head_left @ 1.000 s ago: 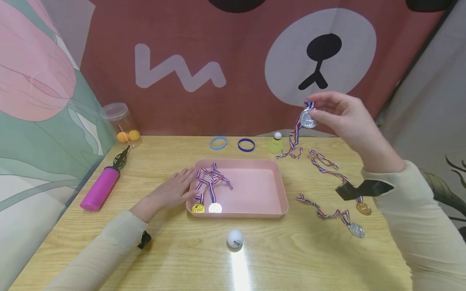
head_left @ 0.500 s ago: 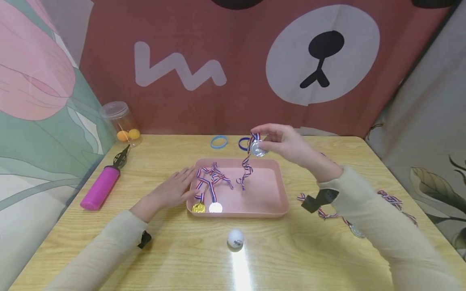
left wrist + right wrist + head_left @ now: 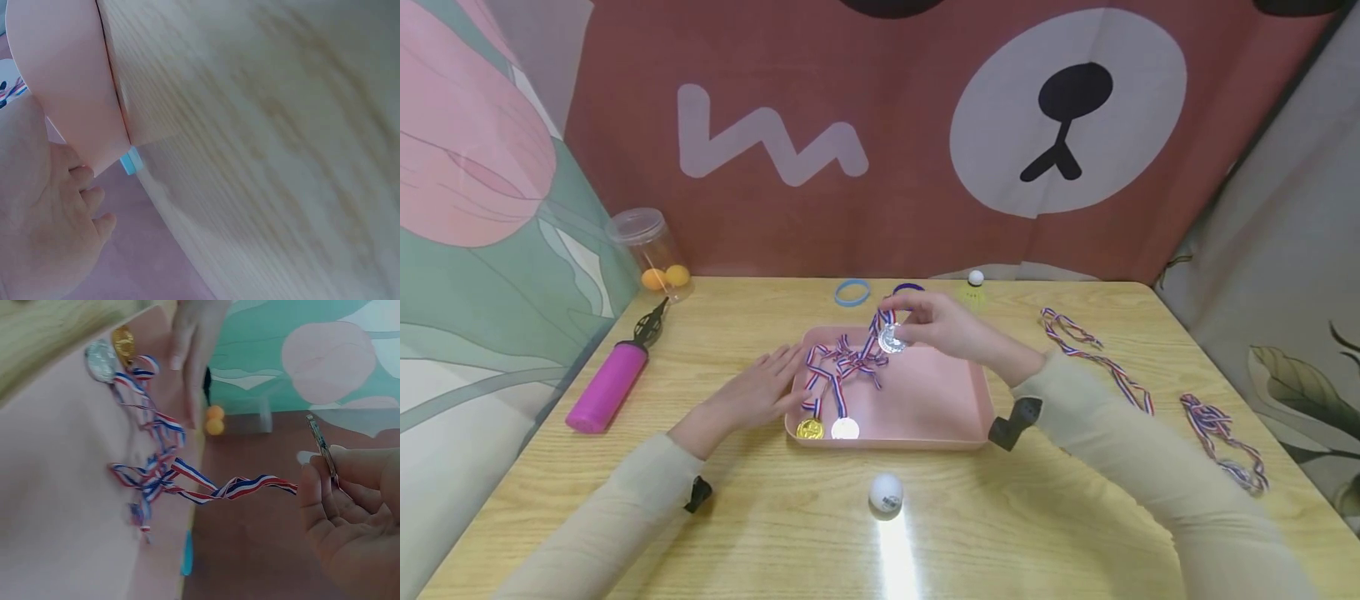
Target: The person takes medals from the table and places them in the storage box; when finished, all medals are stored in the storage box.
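My right hand (image 3: 943,329) pinches a silver medal (image 3: 891,338) between thumb and fingers above the back of the pink tray (image 3: 932,392). Its striped ribbon (image 3: 250,485) trails down onto the other ribbons inside; in the right wrist view the medal (image 3: 320,440) shows edge-on. At the front left of the tray lie a gold medal (image 3: 810,429) and another silver medal (image 3: 846,428), their ribbons bunched behind them. With fingers extended, my left hand (image 3: 752,392) rests on the tray's left rim, seen too beside the tray wall (image 3: 69,75) in the left wrist view.
A white ball (image 3: 886,494) sits in front of the tray. Behind are a light-blue wristband (image 3: 852,302), a dark-blue wristband (image 3: 908,287) and a shuttlecock (image 3: 975,279). Left stand a jar (image 3: 640,229) with orange balls and a magenta pump (image 3: 608,387). Ribboned medals (image 3: 1240,473) lie right.
The right hand has carried the silver medal from the back right leftward and down over the tray, and its ribbon now touches the ribbons there. My left hand has stayed put.
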Demonstrator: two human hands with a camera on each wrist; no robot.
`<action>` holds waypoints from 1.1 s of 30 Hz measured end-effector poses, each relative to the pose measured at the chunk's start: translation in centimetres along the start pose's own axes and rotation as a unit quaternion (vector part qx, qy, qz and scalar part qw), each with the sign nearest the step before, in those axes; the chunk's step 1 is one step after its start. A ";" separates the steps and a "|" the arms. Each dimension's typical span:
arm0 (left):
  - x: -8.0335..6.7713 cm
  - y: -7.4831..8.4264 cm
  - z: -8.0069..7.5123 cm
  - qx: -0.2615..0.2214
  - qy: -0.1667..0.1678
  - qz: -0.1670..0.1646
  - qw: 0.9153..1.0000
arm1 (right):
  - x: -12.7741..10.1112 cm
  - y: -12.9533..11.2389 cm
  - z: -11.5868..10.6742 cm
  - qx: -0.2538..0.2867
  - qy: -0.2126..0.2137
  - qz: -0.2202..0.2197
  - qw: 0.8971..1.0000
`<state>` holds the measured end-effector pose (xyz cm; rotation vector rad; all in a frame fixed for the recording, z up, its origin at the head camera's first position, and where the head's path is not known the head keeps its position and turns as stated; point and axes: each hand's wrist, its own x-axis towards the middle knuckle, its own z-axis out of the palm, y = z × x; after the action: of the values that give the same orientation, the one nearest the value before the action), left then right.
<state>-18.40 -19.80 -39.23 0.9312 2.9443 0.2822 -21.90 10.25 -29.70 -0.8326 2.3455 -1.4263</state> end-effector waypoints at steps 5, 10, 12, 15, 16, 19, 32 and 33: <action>0.0 0.2 -0.3 -0.004 -0.007 -0.009 1.000 | 0.0 1.6 1.6 -0.022 -0.026 0.013 0.999; -0.1 0.3 -0.4 -0.002 -0.007 -0.007 1.000 | -0.5 3.0 3.2 -0.002 -0.067 0.016 0.998; -0.1 0.3 -0.4 -0.003 -0.006 -0.006 1.000 | -0.7 3.6 3.8 -0.011 -0.079 0.010 0.997; -0.1 0.3 -0.4 -0.004 -0.005 -0.006 1.000 | -0.8 4.4 4.6 -0.036 -0.096 -0.001 0.995; -0.1 0.3 -0.4 -0.005 -0.005 -0.006 1.000 | -0.9 4.7 4.9 -0.043 -0.102 -0.005 0.994; -0.1 0.3 -0.4 -0.005 -0.004 -0.005 1.000 | -1.0 5.3 5.6 -0.054 -0.116 -0.009 0.992; -0.1 0.3 -0.4 -0.007 -0.003 -0.002 1.000 | -0.9 6.6 7.6 -0.083 -0.100 0.026 0.991; -0.1 0.3 -0.4 -0.006 -0.002 -0.001 1.000 | -0.9 6.6 7.7 -0.085 -0.098 0.030 0.991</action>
<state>-18.17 -19.74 -38.81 0.9264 2.9356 0.2971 -19.47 7.58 -39.19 -0.8938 2.3422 -1.0792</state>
